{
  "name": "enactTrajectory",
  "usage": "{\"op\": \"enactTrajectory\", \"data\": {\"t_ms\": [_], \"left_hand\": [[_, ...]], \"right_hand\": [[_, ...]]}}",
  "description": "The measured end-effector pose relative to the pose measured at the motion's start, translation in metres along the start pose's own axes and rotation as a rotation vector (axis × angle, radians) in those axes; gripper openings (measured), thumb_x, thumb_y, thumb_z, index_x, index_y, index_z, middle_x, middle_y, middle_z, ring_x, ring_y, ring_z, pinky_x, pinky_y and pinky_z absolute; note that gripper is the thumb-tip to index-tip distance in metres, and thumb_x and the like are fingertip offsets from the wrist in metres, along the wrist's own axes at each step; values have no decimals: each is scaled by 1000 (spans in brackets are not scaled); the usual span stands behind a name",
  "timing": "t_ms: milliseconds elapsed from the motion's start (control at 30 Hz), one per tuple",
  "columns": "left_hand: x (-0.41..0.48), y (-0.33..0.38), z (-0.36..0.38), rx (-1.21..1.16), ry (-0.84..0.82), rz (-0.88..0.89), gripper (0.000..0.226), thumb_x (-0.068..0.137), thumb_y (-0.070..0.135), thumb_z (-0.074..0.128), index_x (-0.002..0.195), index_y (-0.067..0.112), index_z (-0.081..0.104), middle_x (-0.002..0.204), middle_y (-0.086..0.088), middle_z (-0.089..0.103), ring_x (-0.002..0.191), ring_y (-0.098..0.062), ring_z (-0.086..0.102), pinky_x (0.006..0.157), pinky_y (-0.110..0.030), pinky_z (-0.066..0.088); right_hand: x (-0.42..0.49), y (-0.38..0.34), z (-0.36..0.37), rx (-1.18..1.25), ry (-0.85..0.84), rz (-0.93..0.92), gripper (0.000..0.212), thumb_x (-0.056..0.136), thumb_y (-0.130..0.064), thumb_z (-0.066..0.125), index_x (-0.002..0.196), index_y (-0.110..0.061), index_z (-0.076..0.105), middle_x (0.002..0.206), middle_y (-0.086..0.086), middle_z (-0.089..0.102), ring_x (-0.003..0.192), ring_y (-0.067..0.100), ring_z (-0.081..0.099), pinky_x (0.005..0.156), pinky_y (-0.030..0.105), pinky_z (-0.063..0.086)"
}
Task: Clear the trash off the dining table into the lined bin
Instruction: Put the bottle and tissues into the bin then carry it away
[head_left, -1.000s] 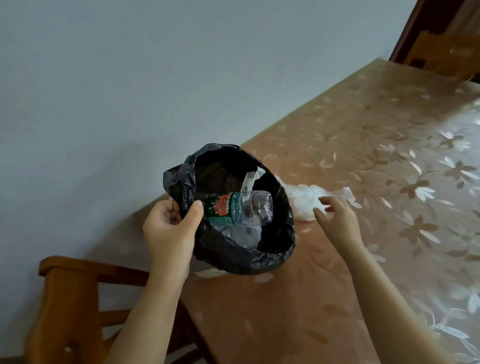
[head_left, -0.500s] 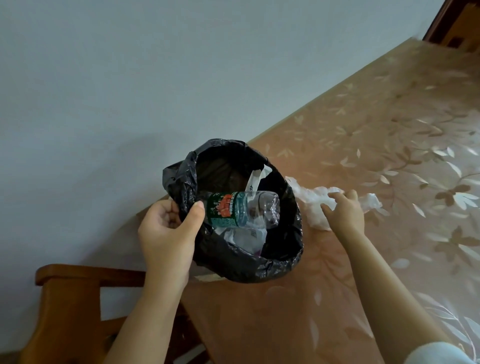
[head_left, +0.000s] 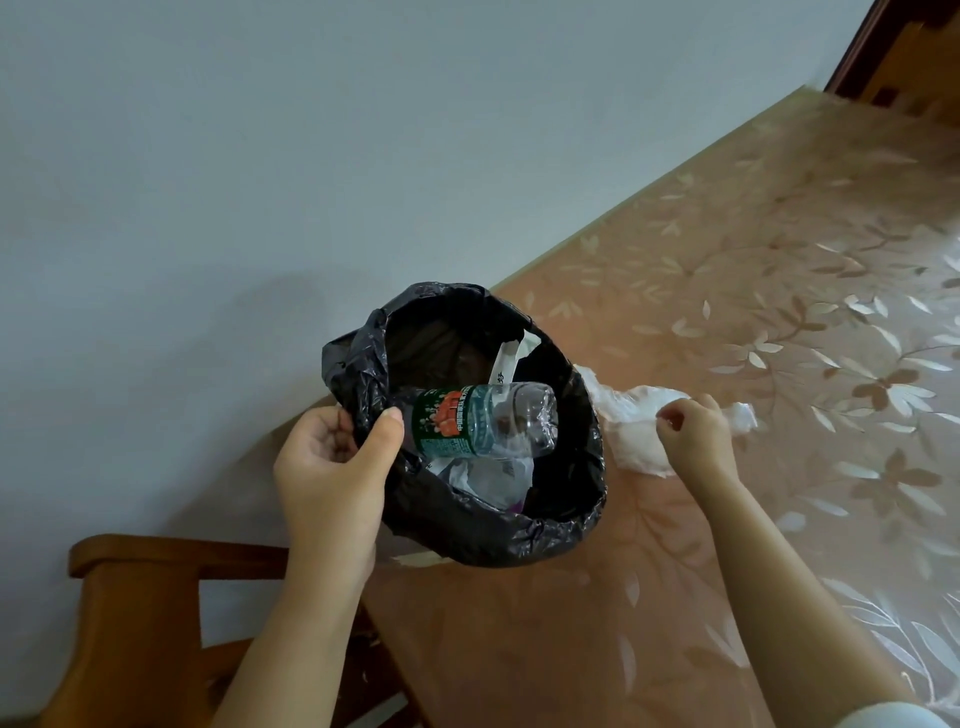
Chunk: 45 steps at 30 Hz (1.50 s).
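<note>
Trash in the form of a crumpled white plastic wrapper (head_left: 636, 431) is lying on the dining table (head_left: 779, 312), touching the outer wall of the lined bin (head_left: 519, 535) at the bin's 3 o'clock side. The right hand (head_left: 693, 434) is resting on top of the wrapper with its fingers curling closed around a bunch of the plastic; a twisted tail of the wrapper is sticking out past the knuckles toward 3 o'clock. The left hand (head_left: 332, 467) is pinching the black liner at the bin's 9 o'clock rim, thumb inside the opening and the other fingers folded behind the gathered plastic outside. Inside the bin a clear plastic bottle (head_left: 488, 418) with a green and red label is lying on its side across the opening, its base pointing toward 3 o'clock, over some pale crumpled wrapping (head_left: 493, 478). A white paper strip (head_left: 506, 364) is leaning against the inner wall toward 12 o'clock. A wooden chair (head_left: 135, 623) is standing at 7 o'clock from the bin, beside the table edge and against the plain wall (head_left: 311, 130).
</note>
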<state>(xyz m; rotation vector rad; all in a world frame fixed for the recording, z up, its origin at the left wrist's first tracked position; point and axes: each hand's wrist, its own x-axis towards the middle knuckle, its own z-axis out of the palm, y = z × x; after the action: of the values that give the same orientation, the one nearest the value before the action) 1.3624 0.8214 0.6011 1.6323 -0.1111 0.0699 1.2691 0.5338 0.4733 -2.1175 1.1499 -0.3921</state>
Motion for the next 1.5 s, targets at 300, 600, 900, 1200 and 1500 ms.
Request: {"op": "enactTrajectory", "data": {"t_ms": [300,600,900,1200,1500], "left_hand": [[-25,9,-24,-32,-53,-22,19,74,22,68,60,33,63,55,14,62,58,-5,57,54,-22,48],[-51,18,-42,-6,-116,-66,21,60,41,68,61,22,58,64,-7,56,64,-28,53,64,-46,50],[-82,17,-51,-5,-143,-66,31,74,27,68,70,2,51,72,-24,55,67,-35,54,62,-49,50],[-103,29,-65,-62,-197,-98,16,74,22,70,63,17,59,68,-12,61,65,-26,61,57,-37,54],[-118,37,-80,-167,-192,-130,19,75,18,69,58,22,60,58,4,62,58,-12,60,49,-21,50]], "right_hand": [[-48,-21,-46,83,98,-26,14,84,-2,50,78,-2,62,86,3,49,81,19,46,75,29,34],[-111,-58,-99,319,227,-89,14,82,-14,58,73,-24,61,87,7,63,78,19,57,72,29,46],[-173,-121,-107,547,101,-222,23,79,-5,63,69,-26,63,70,-5,62,63,9,58,67,24,51],[-206,-160,-86,298,-61,-415,12,81,-5,61,75,-15,64,74,-15,52,65,0,50,59,-1,40],[-221,-159,-101,262,-141,-475,14,83,-11,60,93,-18,67,88,-8,65,84,8,63,77,13,47]]}}
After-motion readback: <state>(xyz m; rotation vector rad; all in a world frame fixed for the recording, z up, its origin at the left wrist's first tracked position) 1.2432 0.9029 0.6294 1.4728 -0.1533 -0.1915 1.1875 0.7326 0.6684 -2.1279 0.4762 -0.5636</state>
